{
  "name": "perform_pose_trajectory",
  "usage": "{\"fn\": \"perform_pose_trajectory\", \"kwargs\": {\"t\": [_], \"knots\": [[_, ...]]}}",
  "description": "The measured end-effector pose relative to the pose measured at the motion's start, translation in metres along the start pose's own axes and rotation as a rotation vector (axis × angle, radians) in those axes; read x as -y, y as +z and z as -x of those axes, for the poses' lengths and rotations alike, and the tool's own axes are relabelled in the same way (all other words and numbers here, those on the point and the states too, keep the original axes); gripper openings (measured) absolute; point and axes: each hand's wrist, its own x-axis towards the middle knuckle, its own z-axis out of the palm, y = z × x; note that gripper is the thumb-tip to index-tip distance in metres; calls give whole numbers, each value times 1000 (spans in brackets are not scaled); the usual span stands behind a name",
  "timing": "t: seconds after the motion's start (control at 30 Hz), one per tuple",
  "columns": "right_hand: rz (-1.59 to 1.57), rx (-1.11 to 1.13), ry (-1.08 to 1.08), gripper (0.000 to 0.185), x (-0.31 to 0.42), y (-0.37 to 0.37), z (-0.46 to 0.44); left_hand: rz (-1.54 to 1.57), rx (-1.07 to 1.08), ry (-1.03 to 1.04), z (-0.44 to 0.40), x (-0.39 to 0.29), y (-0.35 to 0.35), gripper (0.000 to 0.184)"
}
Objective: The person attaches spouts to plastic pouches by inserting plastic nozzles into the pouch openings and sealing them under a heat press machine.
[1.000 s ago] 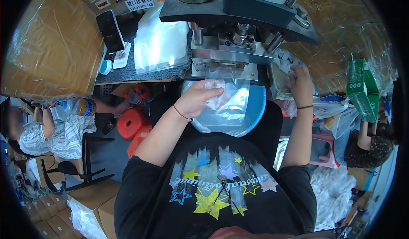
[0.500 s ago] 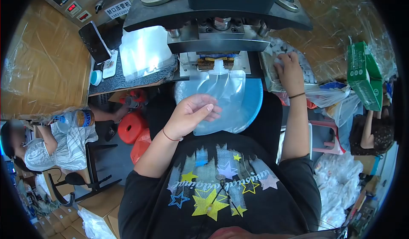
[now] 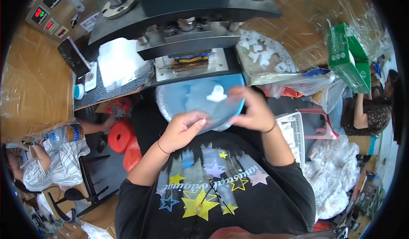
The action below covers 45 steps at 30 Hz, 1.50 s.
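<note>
My left hand (image 3: 182,131) is over the near left part of a blue basin (image 3: 162,104), its fingers loosely stretched and slightly blurred, with nothing visible in them. To the right of it my right hand (image 3: 254,111), smeared by motion, has thumb and fingers apart over the basin's right edge. A white spout piece (image 3: 217,93) lies between the hands, in the basin among clear plastic; its outline is blurred. Beyond the basin is the metal press (image 3: 189,43), with a brown and yellow block (image 3: 191,63) on its plate.
White spouts (image 3: 266,51) lie on a tray at the right of the press. Clear bags (image 3: 121,64), a phone (image 3: 73,56) and a round blue-lidded jar (image 3: 79,91) are at the left. A green box (image 3: 347,57) stands right. Two people sit at the sides.
My right hand has left the spout tray and come back over the basin. The spouted bag has left the press plate. My left hand released the bag earlier. The view has shifted right.
</note>
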Motion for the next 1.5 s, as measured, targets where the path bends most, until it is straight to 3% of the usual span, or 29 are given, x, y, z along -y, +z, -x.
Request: {"fn": "perform_pose_trajectory", "kwargs": {"t": [0.07,0.17,0.2,0.23,0.3,0.37,0.4,0.43,0.47,0.53,0.6,0.63,0.7,0.73,0.77,0.8,0.87,0.9,1.0,1.07,1.13,1.27,1.37,1.47,1.5], "knots": [[-256,339,213,30,-21,25,32,-131,96,23,-2,0,10,25],[-740,232,533,17,-54,6,70,-404,66,19,-2,6,22,39],[-762,212,564,12,-68,-17,82,-494,44,5,-1,6,22,42],[-708,117,650,17,-77,-43,98,-646,71,113,-1,12,18,44],[-734,-186,723,30,-130,-80,149,-733,119,67,4,23,7,40],[-695,-474,854,27,-172,-124,200,-789,80,9,16,26,-13,34],[-671,-608,852,24,-194,-136,219,-774,-32,76,23,37,-26,30],[-643,-635,774,27,-217,-152,234,-773,-151,33,30,36,-40,28],[-641,-827,751,32,-225,-157,238,-772,-271,-6,36,32,-55,25],[-676,-916,684,42,-257,-184,244,-844,-671,90,48,19,-86,19],[-1001,-862,427,48,-272,-202,235,-825,-1008,57,67,9,-129,17],[-788,-948,552,50,-293,-219,238,-855,-1124,96,77,8,-156,19],[-365,-959,531,48,-319,-227,225,-946,-1347,101,97,3,-208,27],[305,-711,634,49,-323,-233,223,-1005,-1453,54,107,-2,-230,32],[1002,-520,683,50,-326,-238,221,-1318,-1511,63,116,-3,-254,37],[529,-825,817,50,-329,-236,203,-1639,-1552,75,123,-3,-274,43],[-503,-1327,956,50,-335,-227,156,-1738,-1503,16,122,-14,-297,42],[-586,-1425,948,50,-332,-226,142,-1781,-1476,-7,121,-18,-307,42],[-339,-1430,865,50,-319,-227,124,-1651,-1317,-241,126,-7,-360,34],[-104,-1412,820,49,-308,-228,117,-1555,-1345,-151,126,-15,-361,28],[95,-1391,799,49,-300,-228,111,-1384,-1413,-293,122,-32,-345,32],[429,-1283,789,49,-294,-222,112,-1307,-1318,-298,135,-29,-359,36],[661,-1146,821,48,-302,-215,115,-1263,-1260,-55,144,-13,-366,36],[899,-955,842,48,-311,-208,122,-1303,-1492,-59,159,-17,-367,37],[976,-883,836,48,-315,-206,127,-1384,-1592,96,161,-28,-354,36]]}}
